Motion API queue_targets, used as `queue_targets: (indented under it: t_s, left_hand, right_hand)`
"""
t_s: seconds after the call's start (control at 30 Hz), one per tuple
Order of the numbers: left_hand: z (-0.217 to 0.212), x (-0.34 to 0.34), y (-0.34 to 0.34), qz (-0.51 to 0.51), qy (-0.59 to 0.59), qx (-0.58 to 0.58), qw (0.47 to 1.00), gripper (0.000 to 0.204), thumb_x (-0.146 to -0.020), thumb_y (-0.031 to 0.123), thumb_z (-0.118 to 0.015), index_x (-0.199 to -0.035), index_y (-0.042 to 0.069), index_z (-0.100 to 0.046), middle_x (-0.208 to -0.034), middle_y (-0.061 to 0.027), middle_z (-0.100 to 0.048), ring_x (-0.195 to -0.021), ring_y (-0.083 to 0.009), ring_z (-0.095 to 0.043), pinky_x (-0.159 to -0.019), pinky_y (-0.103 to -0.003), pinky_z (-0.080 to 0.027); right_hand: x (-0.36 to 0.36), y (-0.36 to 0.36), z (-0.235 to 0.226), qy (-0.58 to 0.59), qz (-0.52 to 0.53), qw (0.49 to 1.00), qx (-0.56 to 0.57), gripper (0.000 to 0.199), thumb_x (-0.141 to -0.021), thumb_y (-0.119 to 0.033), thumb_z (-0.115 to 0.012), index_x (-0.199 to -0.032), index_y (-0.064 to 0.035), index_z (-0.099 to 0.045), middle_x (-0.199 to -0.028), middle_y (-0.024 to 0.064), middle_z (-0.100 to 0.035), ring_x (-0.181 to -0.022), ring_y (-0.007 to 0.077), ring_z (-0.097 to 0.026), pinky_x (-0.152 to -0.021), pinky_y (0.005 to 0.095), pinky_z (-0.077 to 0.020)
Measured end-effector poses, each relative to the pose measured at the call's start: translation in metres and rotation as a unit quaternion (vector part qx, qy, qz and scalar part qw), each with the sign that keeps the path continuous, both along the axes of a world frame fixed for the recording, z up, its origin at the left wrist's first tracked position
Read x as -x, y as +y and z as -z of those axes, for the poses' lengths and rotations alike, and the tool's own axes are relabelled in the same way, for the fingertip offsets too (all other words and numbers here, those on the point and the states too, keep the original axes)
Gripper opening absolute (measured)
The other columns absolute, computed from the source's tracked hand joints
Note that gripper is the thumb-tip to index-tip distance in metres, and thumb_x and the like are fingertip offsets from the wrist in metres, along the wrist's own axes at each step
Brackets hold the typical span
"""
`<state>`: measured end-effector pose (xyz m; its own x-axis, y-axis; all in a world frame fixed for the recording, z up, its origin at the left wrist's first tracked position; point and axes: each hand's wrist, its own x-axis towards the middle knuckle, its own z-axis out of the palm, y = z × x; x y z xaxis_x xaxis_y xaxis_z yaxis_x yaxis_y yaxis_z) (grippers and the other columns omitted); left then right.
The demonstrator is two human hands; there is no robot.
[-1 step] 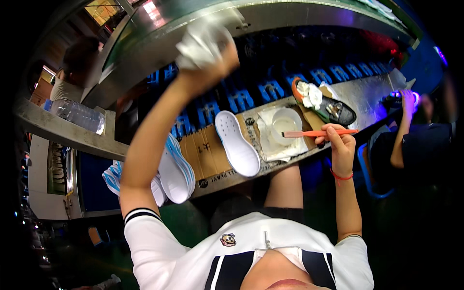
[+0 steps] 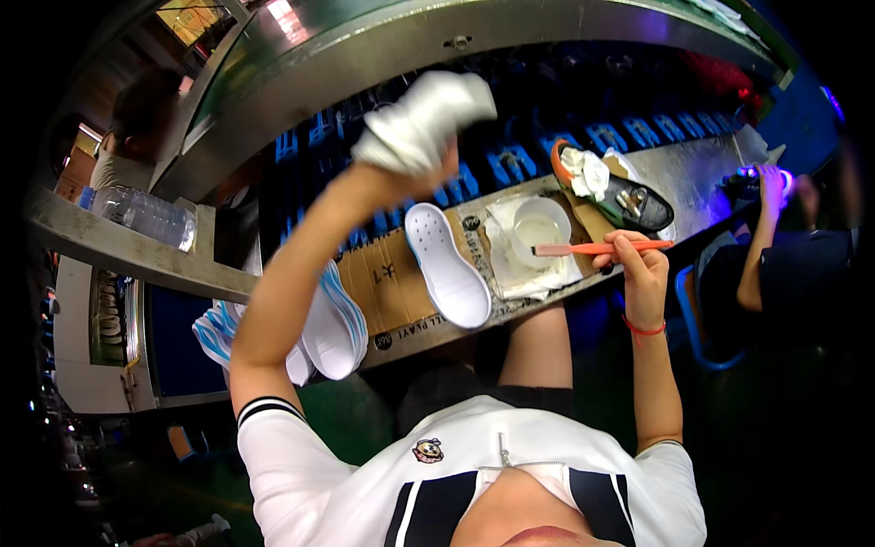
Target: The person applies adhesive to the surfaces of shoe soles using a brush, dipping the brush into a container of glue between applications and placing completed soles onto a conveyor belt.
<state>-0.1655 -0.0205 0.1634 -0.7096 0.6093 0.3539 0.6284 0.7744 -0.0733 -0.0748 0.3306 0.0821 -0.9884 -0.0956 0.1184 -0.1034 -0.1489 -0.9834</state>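
My left hand (image 2: pixel 406 182) is raised beyond the bench, over the conveyor's near side. It is closed around a white thing (image 2: pixel 424 123) that is smeared by motion and looks like a shoe upper. With pinched fingers, my right hand (image 2: pixel 635 260) holds a brush (image 2: pixel 597 247) with an orange-red handle. The brush tip lies over a translucent plastic cup (image 2: pixel 547 211) that has pale liquid in it. The cup rests on stained white paper (image 2: pixel 506 273). Left of it lies one white shoe sole (image 2: pixel 448 266), hollow side up. More white soles with blue edges (image 2: pixel 333 328) stand at the bench's left end.
A dark shoe-shaped tray (image 2: pixel 643 208) with crumpled white paper (image 2: pixel 588 173) sits right of the cup. Cardboard (image 2: pixel 387 283) covers part of the bench. Blue holders (image 2: pixel 512 166) line the conveyor beyond. A metal beam (image 2: pixel 547 41) crosses above. A water bottle (image 2: pixel 146 217) lies left. A co-worker's arm (image 2: pixel 764 237) is at right.
My left hand and the white thing have come lower, nearer the bench, and slightly right. My right hand with the brush stays almost still.
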Motion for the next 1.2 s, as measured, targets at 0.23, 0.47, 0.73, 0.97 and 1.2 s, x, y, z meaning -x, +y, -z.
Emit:
queue_targets:
  t_s: [0.23, 0.47, 0.73, 0.97, 1.2]
  left_hand:
    - [0.134, -0.048, 0.006, 0.045, -0.059, 0.206, 0.976, 0.073, -0.055, 0.016, -0.084, -0.124, 0.016, -0.059, -0.148, -0.0182, -0.040, -0.139, -0.0339, -0.037, -0.118, -0.049, -0.025]
    - [0.067, -0.074, -0.014, -0.132, -0.336, 0.135, 0.923, 0.062, -0.059, 0.040, -0.086, -0.099, 0.000, -0.061, -0.097, -0.0205, -0.068, -0.098, -0.0359, -0.066, -0.100, -0.043, -0.045]
    - [0.095, -0.161, -0.028, -0.206, -0.507, -0.499, 0.672, 0.063, -0.085, 0.011, -0.071, -0.138, -0.003, -0.043, -0.117, -0.0150, -0.066, -0.108, -0.0202, -0.063, -0.094, -0.034, -0.049]
    - [0.143, -0.192, 0.004, -0.025, -0.464, -0.828, 0.312, 0.081, -0.081, 0.032, -0.068, -0.146, -0.004, -0.036, -0.136, -0.0221, -0.055, -0.123, -0.0336, -0.057, -0.109, -0.044, -0.043]
    - [0.174, -0.184, 0.027, -0.024, -0.482, -0.835, 0.264, 0.062, -0.094, 0.039, -0.058, -0.139, -0.001, -0.046, -0.128, -0.0140, -0.062, -0.114, -0.0235, -0.064, -0.098, -0.038, -0.053]
  right_hand:
    - [0.025, -0.011, 0.032, -0.008, -0.005, 0.998, -0.066, 0.025, -0.098, -0.014, -0.060, -0.104, 0.0094, -0.066, -0.090, 0.0153, -0.072, -0.079, 0.0154, -0.070, -0.074, 0.0230, -0.0537]
    - [0.072, -0.025, 0.048, 0.115, 0.046, 0.941, -0.315, 0.025, -0.091, -0.025, -0.064, -0.093, -0.0021, -0.074, -0.065, 0.0082, -0.070, -0.058, 0.0176, -0.068, -0.056, 0.0290, -0.0498]
    - [0.099, -0.037, 0.060, 0.112, 0.036, 0.896, -0.429, 0.025, -0.088, -0.027, -0.067, -0.089, -0.0033, -0.075, -0.065, 0.0131, -0.068, -0.062, 0.0285, -0.068, -0.061, 0.0362, -0.0519]
    - [0.094, -0.014, 0.067, -0.006, -0.006, 0.959, -0.284, 0.022, -0.088, -0.021, -0.066, -0.089, -0.0007, -0.075, -0.067, 0.0064, -0.069, -0.060, 0.0128, -0.065, -0.058, 0.0267, -0.0495]
    - [0.078, -0.024, 0.024, -0.140, -0.111, 0.983, -0.027, 0.024, -0.095, -0.015, -0.060, -0.101, 0.0063, -0.070, -0.078, 0.0053, -0.069, -0.062, 0.0030, -0.052, -0.056, 0.0146, -0.0357]
